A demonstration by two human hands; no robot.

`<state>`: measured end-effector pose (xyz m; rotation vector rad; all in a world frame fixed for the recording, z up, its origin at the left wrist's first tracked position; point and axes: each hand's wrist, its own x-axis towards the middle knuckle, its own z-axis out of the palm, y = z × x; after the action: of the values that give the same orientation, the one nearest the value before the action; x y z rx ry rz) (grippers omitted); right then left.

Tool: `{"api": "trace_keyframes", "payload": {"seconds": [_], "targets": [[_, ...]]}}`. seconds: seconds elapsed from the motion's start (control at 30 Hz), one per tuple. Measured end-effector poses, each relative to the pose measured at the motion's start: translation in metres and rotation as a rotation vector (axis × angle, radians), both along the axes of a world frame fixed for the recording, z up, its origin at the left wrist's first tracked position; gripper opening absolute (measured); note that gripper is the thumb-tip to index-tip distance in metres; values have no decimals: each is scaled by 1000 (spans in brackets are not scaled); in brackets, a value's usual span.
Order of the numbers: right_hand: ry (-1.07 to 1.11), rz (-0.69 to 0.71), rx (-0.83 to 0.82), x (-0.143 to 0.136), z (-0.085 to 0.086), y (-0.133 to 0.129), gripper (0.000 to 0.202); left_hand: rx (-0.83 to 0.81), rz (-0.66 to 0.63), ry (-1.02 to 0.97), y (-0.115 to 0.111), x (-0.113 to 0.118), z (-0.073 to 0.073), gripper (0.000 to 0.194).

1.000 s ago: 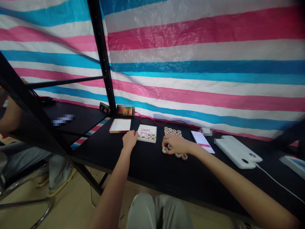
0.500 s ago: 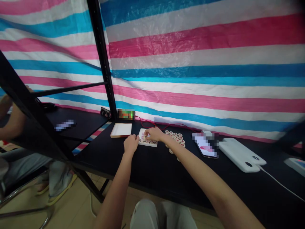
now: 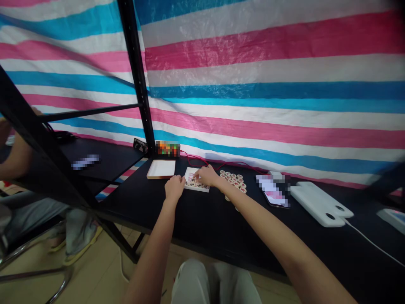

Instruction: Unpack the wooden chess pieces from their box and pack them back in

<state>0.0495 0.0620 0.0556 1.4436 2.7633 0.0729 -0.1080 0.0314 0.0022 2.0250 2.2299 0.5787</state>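
On the black table stands a shallow white box (image 3: 202, 190) with several round xiangqi pieces inside, their dark characters facing up. My left hand (image 3: 174, 186) is closed at the box's left edge, fingertips against its side. Above the box reaches my right hand (image 3: 209, 175), its fingers pinched down on a xiangqi piece (image 3: 193, 180) that they partly cover. To the right, partly behind my right forearm, several xiangqi pieces (image 3: 233, 178) with red characters lie in rows. An open box lid (image 3: 161, 169) rests behind my left hand.
A phone (image 3: 272, 192) and a white two-lobed device (image 3: 321, 204) with a cable lie at the right. Behind the lid stands a blurred-out screen (image 3: 167, 148). A black metal post (image 3: 139, 84) rises at the left; beyond it another person's arm (image 3: 19, 156) shows.
My right hand has shifted slightly right, its fingertips lower over the pieces in the box. My left hand stays at the box's edge. The whole view has tilted a little.
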Motion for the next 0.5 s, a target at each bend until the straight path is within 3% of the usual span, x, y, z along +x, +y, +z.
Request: {"api": "trace_keyframes", "payload": {"seconds": [0.3, 0.5], "targets": [[25, -8, 23, 2, -6, 4, 24, -4, -2, 10, 1, -1, -2, 39], [101, 180, 32, -5, -6, -4, 24, -15, 4, 8, 1, 0, -1, 40]]}}
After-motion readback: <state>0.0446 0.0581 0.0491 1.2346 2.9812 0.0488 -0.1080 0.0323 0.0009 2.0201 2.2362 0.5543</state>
